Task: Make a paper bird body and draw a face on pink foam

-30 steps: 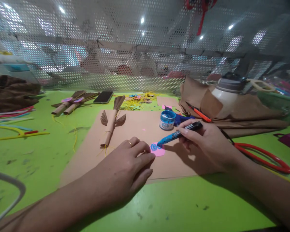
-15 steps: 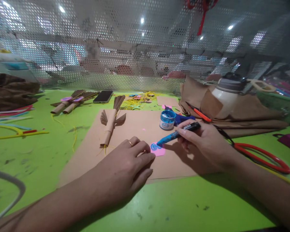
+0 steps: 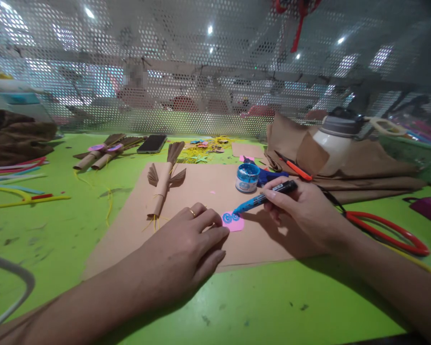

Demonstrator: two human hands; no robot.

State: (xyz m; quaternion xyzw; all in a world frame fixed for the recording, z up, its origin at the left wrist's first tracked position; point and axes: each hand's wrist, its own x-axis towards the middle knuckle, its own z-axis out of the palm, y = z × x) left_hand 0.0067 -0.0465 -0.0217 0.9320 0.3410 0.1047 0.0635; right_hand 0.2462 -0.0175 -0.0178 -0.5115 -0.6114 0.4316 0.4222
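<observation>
My right hand [image 3: 301, 208] is closed around a blue marker [image 3: 253, 203] with a black end. Its tip touches a small pink paper piece [image 3: 236, 225] that bears two blue spirals. With fingertips on the left edge of that piece, my left hand [image 3: 197, 239] rests bent but not clenched, holding nothing. Both are over a brown paper sheet [image 3: 204, 191]. An open jar of blue paint [image 3: 247, 178] stands behind the marker. A brown paper figure [image 3: 163, 189] with pleated wings lies left of it.
Two more paper figures [image 3: 102, 152] and a phone [image 3: 152, 143] lie at the back left. Behind the jar is a blue tool [image 3: 273, 178]. Red-handled scissors [image 3: 388, 232] and a white bottle [image 3: 332, 143] are on the right. A perforated screen [image 3: 201, 96] borders the table.
The marker tip has moved very slightly on the pink paper, and the right-hand spiral looks a little fuller. The whole view has shifted slightly; my left hand stays on the paper's edge.
</observation>
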